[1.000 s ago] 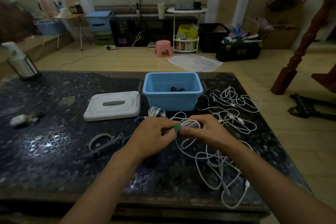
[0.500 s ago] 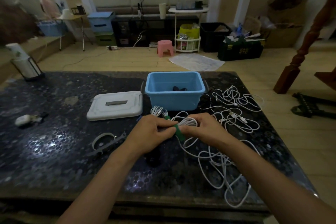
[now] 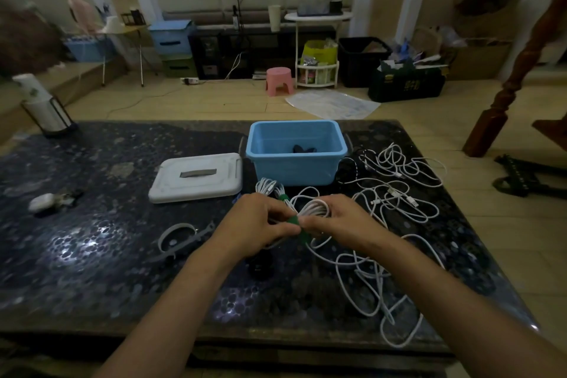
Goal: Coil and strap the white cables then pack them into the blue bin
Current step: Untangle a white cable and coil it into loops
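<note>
Over the dark table both hands hold a coiled white cable [image 3: 316, 209] with a green strap [image 3: 296, 225] round its middle. My left hand [image 3: 254, 224] pinches the coil and strap from the left; my right hand [image 3: 340, 221] grips them from the right. A second white coil with a green strap [image 3: 271, 189] lies just behind, in front of the blue bin [image 3: 296, 167]. The bin holds a dark object. Loose white cables [image 3: 399, 187] sprawl right of the bin, and more tangled white cable [image 3: 374, 285] trails under my right forearm.
A white lid [image 3: 196, 176] lies left of the bin. A grey strap loop [image 3: 181, 236] sits left of my left hand. A small white object [image 3: 43, 202] rests at the table's left; a paper-roll holder [image 3: 43, 107] stands at the far left corner.
The green strap now shows longer and slanted between my fingers, no longer just a small tip. The second strapped coil behind has come into clearer view. Both hands stay at the coil.
</note>
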`<state>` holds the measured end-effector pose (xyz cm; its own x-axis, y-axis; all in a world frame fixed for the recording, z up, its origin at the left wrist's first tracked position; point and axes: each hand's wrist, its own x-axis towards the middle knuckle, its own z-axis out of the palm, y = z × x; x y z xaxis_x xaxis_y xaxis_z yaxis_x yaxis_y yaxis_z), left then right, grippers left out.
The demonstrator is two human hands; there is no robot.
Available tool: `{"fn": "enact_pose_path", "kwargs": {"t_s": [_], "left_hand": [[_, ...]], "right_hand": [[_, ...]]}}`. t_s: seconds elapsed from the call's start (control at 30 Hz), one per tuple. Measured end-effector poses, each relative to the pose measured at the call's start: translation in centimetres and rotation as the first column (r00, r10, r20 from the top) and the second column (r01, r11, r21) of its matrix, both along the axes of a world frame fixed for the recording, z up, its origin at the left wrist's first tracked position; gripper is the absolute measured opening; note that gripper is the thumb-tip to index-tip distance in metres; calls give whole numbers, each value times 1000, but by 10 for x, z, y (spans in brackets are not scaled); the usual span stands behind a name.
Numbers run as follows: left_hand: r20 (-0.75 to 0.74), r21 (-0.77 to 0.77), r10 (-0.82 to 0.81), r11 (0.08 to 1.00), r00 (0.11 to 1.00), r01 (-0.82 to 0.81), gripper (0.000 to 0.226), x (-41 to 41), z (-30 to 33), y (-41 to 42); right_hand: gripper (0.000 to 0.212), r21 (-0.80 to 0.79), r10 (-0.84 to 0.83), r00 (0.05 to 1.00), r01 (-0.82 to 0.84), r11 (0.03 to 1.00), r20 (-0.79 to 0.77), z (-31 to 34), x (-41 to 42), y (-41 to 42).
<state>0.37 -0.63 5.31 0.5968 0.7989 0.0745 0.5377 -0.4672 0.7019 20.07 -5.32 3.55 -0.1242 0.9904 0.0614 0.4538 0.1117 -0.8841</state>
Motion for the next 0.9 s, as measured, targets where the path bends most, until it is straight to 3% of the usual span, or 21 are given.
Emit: {"fn": "enact_pose_path", "kwargs": {"t_s": [0.1,0.33,0.57,0.9], "left_hand": [[-71,59,-10,998,997,15,14,1,0,0],[-318,278,68,960,946,24,23,8,0,-9],[-320,404,164,914,933,-22,31,11,-10,-16],[-283,332,169,941,944,-69,18,5,-14,-14]], "right_hand": [[22,-17,-17,1000,17,1000,20,-1,-1,1],[29,-74,-14,998,18,997,54,-6,-3,4],[29,-142,-40,999,37,989,-17,-6,-10,3],[20,-166,-118,993,118,979,12,-10,-26,3]]}}
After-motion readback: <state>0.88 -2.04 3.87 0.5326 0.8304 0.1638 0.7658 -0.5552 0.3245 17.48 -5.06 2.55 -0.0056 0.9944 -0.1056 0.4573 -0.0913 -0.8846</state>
